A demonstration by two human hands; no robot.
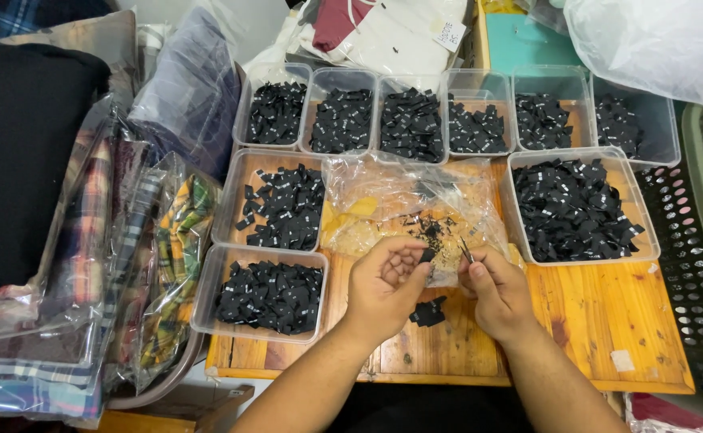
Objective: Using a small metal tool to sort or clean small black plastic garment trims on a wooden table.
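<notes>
Pinching a small black label [427, 256], the left hand [383, 285] is held beside the right hand [496, 290], whose fingers are closed on thin tweezers [465, 250]. The label could be dropped onto the wooden table [592, 313] if the pinch is loosened.

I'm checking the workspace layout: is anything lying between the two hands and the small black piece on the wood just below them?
Nothing visible does. The left hand and right hand sit just above the small black piece, which lies on the bare wooden table. The crumpled clear plastic bag lies behind the hands, not between.

Wooden table [600, 313] under clear tubs [576, 207] of black labels, crumpled plastic bag [399, 200], loose labels [429, 311].
</notes>
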